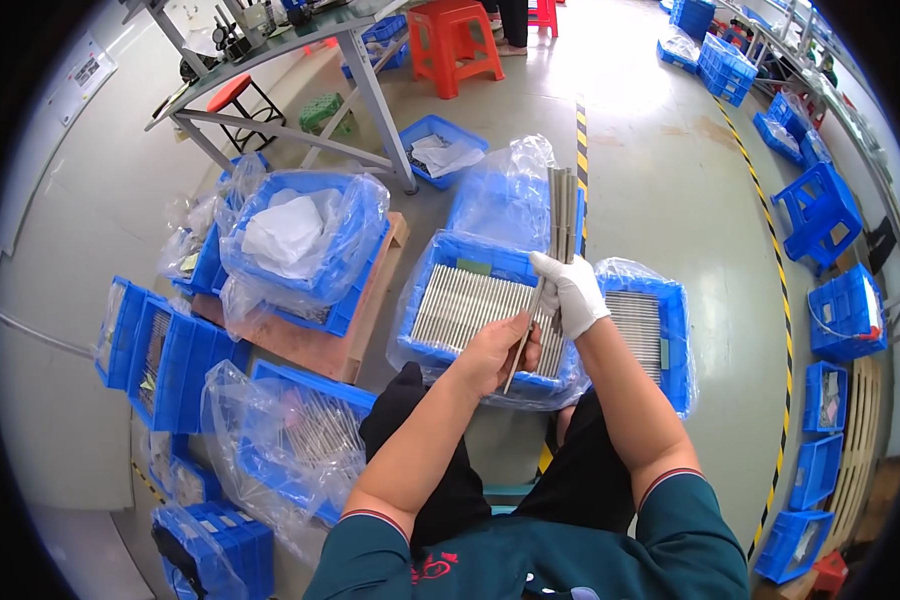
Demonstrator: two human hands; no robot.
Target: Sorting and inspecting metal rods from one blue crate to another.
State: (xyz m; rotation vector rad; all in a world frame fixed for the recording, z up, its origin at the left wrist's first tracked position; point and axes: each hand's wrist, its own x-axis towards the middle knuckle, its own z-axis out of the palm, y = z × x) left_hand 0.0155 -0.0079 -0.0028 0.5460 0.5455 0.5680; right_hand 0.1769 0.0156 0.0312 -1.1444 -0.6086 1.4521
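My right hand [572, 292], in a white glove, is closed round a bundle of several long metal rods [562, 212] that stick up past the fingers. My bare left hand [502, 352] is closed on the lower part of a thin metal rod [517, 358], which slants down from the gloved hand. Below both hands is a blue crate [410, 345] lined with clear plastic, with metal rods [460, 305] laid side by side in it. To the right stands another blue crate [676, 350] holding similar rods [632, 325]. My fingers partly hide how the rods are gripped.
A plastic-wrapped crate [355, 215] with white sheets sits on a wooden pallet [365, 345] at left. Near my left knee is a crate [345, 385] of rods under loose plastic. A workbench leg [378, 110] and red stool [455, 45] stand farther off. Striped tape [770, 225] marks the floor.
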